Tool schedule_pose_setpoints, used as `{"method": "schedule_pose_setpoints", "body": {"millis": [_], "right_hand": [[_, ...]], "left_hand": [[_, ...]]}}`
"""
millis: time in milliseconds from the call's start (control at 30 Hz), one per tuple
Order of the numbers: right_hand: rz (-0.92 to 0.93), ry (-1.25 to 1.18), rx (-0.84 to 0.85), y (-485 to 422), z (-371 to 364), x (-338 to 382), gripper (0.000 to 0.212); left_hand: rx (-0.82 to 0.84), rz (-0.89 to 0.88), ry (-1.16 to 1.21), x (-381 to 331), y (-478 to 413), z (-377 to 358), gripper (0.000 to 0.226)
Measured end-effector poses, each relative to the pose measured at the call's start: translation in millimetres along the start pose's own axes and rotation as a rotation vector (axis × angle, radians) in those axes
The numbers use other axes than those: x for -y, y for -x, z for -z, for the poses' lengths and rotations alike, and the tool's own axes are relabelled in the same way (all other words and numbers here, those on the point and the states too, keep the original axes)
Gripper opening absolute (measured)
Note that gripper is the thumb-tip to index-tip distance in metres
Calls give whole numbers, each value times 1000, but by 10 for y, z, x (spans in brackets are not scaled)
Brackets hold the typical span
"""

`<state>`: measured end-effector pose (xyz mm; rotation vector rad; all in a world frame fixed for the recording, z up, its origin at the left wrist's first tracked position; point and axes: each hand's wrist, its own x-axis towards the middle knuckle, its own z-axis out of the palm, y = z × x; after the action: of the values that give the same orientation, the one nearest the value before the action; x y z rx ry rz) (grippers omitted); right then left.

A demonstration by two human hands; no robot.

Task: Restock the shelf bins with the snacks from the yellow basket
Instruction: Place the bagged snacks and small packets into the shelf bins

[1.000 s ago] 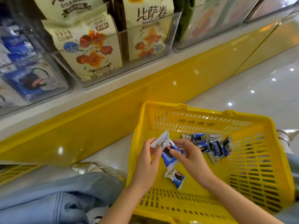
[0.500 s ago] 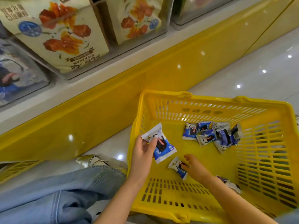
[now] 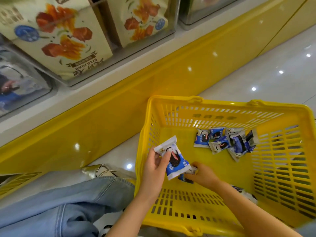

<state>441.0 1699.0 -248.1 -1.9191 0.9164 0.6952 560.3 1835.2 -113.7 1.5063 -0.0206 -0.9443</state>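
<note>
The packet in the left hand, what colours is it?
The packet is blue and white with a dark cookie picture, clearest in the head view.

A single wide-angle, head-worn view looks forward and steeply down from close above the yellow basket (image 3: 222, 102), which fills the near right. The shelf bins (image 3: 82, 82) cross the far left, with glossy floor (image 3: 256, 74) far right.

Bright, even light; ceiling lamps glint as white spots on the glossy floor (image 3: 266, 69) beyond the yellow basket (image 3: 172, 100). Shelf bins (image 3: 25, 86) left of it blur; wide-angle edges bend.
</note>
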Motion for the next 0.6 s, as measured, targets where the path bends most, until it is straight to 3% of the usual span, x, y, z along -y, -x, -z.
{"method": "schedule_pose_setpoints", "body": {"millis": [167,333,600], "right_hand": [[158,-320,-107,390,510,472,24],[276,-519,-127,832,890,1006,27],[563,-412,-222,1550,1138,2145,19]], "left_hand": [[97,29,27,-91,127,136,36],[166,-101,-4,-376,253,350,41],[62,-447,-299,-1091,590,1047,23]]}}
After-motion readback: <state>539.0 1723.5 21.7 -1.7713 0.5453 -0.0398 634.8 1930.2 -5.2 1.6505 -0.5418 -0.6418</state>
